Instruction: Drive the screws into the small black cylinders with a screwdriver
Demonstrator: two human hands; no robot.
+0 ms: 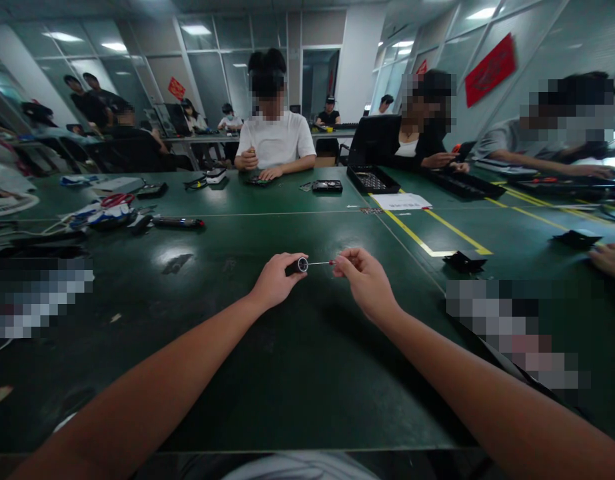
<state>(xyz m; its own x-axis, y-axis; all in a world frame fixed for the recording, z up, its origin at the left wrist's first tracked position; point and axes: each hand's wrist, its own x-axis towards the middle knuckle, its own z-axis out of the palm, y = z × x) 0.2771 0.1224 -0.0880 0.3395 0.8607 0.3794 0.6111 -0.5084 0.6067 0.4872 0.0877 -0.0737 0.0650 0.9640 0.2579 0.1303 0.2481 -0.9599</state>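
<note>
**A screwdriver handle and its thin bit held between two hands above the tabletop**

A short black handle [298, 265] is enclosed in the left hand [276, 280], whose grip is closed around it; only the round, silver-rimmed end is left showing past the fingers, turned toward the other hand. A thin metal bit [318, 263] is seen lying level between the two hands, one end at the handle's rim, the other with a small red part pinched in the narrow grip of the right hand [366, 280] between thumb and forefinger. Both hands are held just above the dark green tabletop [287, 373], near its middle.

Whether the bit is seated in the handle or only touching its mouth cannot be told; the joint is too small. Most of the handle is hidden by the left fingers, and the bit's far tip is covered by the right fingertips.

Beyond, a person in a white shirt [276, 141] is seated across the tabletop, with a black tray [372, 179] and a white sheet of paper [401, 201] to the right. Another person's hand [610, 259] is cut off at the right edge. Some patches of the tabletop are blurred.
</note>
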